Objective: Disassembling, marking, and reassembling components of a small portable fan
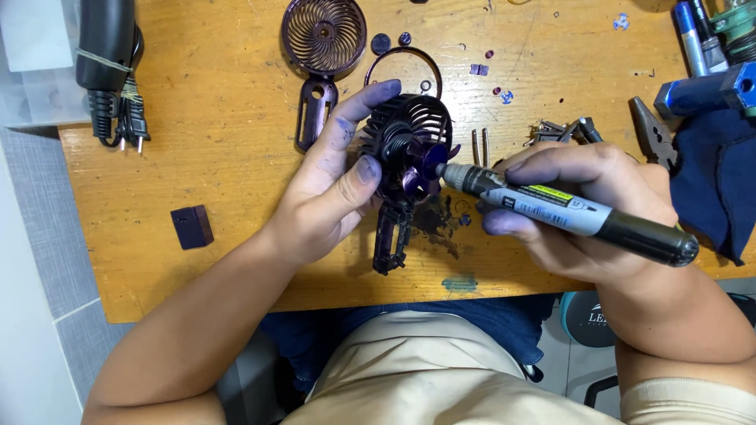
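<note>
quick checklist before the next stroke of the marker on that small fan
1. Left hand grips the small dark purple plastic fan: ok, thumb and fingers wrap its rear cage.
2. Right hand holds the grey and black marker: ok.
3. Marker tip on the blade hub: ok, it appears to touch.
4. Fan steadied on the wooden table: cannot tell, its base may rest there.
5. Round front grille out of the way: ok, it lies apart.
6. Fingers free of ink: not ok, left fingertips are stained.

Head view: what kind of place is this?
Likely a home repair or hobby bench: a scratched wooden table strewn with pliers, a detached fan grille and small loose parts.
</note>
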